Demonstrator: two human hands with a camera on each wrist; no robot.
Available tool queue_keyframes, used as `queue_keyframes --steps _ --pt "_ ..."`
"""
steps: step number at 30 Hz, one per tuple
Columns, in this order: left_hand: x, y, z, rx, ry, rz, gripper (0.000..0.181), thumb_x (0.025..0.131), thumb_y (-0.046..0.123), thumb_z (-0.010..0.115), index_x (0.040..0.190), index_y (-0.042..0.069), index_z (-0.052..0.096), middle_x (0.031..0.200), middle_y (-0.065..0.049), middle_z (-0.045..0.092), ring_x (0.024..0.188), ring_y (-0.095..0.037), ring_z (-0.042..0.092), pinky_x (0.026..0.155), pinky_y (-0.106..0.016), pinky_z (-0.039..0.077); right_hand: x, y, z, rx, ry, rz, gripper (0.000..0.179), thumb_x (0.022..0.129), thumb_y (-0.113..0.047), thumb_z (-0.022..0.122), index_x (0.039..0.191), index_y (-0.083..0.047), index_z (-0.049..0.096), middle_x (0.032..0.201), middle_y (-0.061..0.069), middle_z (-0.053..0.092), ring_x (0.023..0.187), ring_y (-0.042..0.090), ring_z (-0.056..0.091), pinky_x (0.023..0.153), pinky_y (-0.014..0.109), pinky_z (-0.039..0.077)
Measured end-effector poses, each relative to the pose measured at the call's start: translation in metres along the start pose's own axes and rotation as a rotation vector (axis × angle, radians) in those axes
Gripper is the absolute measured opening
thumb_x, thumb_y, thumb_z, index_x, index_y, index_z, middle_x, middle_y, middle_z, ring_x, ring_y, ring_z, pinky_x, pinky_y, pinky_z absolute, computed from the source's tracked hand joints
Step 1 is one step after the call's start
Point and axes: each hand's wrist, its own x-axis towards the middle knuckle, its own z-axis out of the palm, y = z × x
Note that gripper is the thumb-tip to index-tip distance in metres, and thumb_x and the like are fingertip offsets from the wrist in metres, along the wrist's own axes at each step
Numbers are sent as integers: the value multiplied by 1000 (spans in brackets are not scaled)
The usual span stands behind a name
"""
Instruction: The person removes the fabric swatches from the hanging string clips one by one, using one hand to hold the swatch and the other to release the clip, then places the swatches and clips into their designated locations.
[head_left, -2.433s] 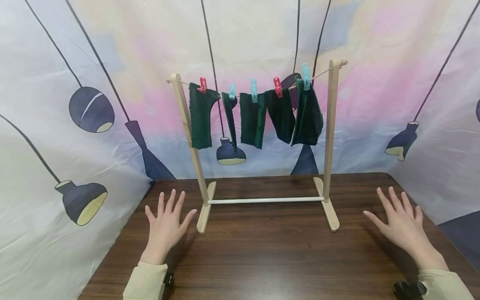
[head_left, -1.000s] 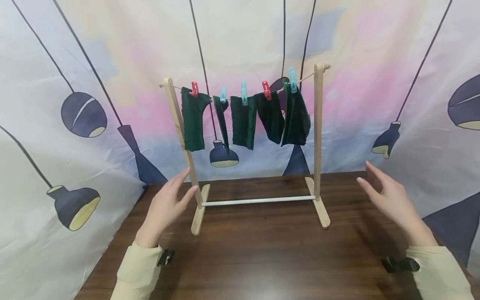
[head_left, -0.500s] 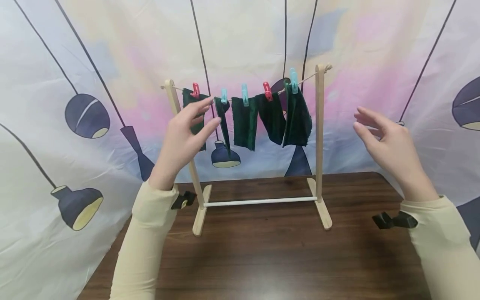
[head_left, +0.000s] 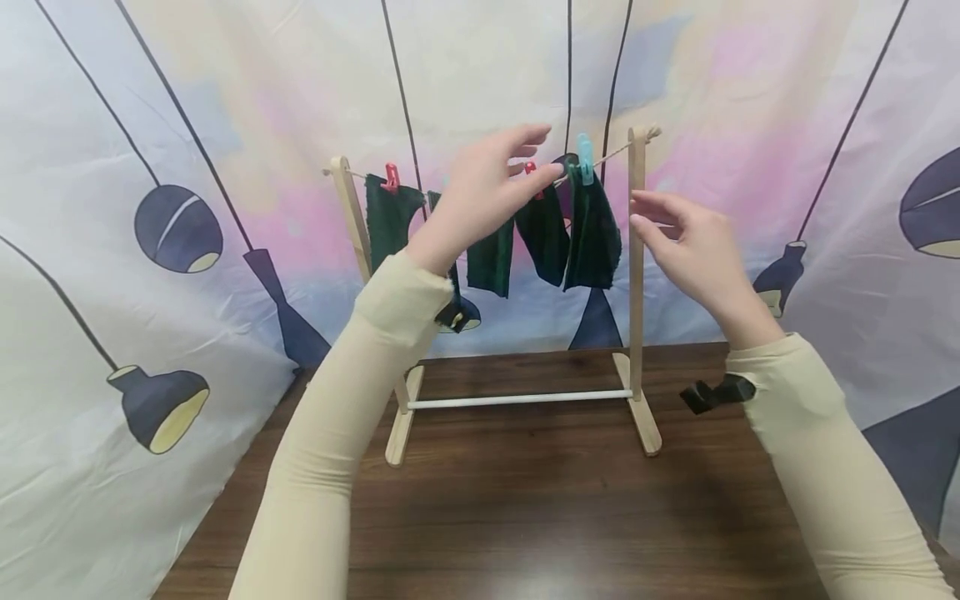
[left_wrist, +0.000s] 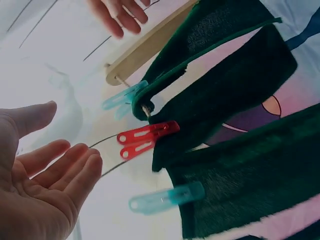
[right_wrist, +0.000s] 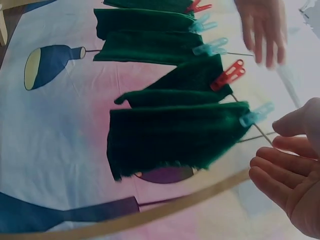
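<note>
Several dark green cloths hang from a rope, each under a red or light blue clothespin. My left hand (head_left: 487, 187) hovers before the line with fingers loosely bent, holding nothing; it hides some of the middle clothespins in the head view. Nearest to it is a red clothespin (left_wrist: 150, 135) on a folded cloth (left_wrist: 215, 95). By the right post (head_left: 637, 300) of the wooden rack, my right hand (head_left: 697, 246) is raised, thumb apart from the fingers, also without anything in it. A light blue clothespin (head_left: 585, 160) grips the rightmost cloth (head_left: 592, 237), just left of that post.
The rack stands on two wooden feet joined by a white rod (head_left: 517, 400), on a dark brown wooden table (head_left: 525, 500). Close behind hangs a printed backdrop (head_left: 300, 83) with painted lamps. Another red clothespin (head_left: 391, 178) holds the leftmost cloth.
Both hands have risen from near the tabletop to the height of the rope. The left has swept right across the cloths, and the right has moved left to the right post.
</note>
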Motion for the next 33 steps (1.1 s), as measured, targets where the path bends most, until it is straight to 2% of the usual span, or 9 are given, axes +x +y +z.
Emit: queue_keyframes --steps 3,6,9,12,16,22,26,33 --pt "17 7 4 25 -63 -49 60 99 40 63 152 16 46 152 1 50 133 -11 53 103 -21 44 8 -3 10 -5 -12 15 45 103 -31 58 142 -9 58 136 13 63 119 32 64 98 47 51" --pt "30 10 6 18 -116 -93 62 100 41 62 154 17 43 153 2 48 135 -10 49 104 -23 45 16 -5 18 -11 -6 33 44 103 -30 57 142 -8 58 136 14 63 120 31 64 98 47 51" --pt "41 11 9 -6 -156 -133 61 100 39 61 154 16 42 154 1 47 136 -11 48 96 -25 50 24 -6 23 -19 5 41 43 104 -29 56 141 -7 59 135 14 63 120 30 64 98 46 51" --pt "50 11 14 -4 -173 -158 59 100 38 61 152 15 44 153 1 47 136 -12 48 92 -24 52 31 -8 26 -28 17 34 42 103 -26 58 140 -5 60 134 16 64 119 32 64 97 46 52" --pt "60 11 21 43 -168 -153 55 100 37 63 148 13 50 148 0 53 130 -13 52 99 -20 47 39 -12 29 -47 27 37 41 102 -25 61 137 -3 62 130 17 66 116 33 66 96 46 53" --pt "68 14 30 38 -185 -136 48 100 31 64 142 9 57 137 -5 61 119 -15 59 93 -21 51 46 -18 32 -81 38 70 38 103 -25 60 133 -4 66 125 17 68 113 32 67 94 44 54" --pt "68 15 31 14 -172 -119 43 101 27 64 139 7 59 136 -6 62 120 -14 59 97 -19 48 47 -21 32 -87 39 94 36 103 -26 59 131 -6 67 124 15 69 107 31 67 86 41 57" --pt "68 15 30 3 -140 -99 38 101 26 63 134 7 63 132 -7 64 116 -15 61 92 -20 51 48 -23 29 -67 59 97 36 104 -27 57 131 -7 68 124 15 69 113 30 67 93 43 55"
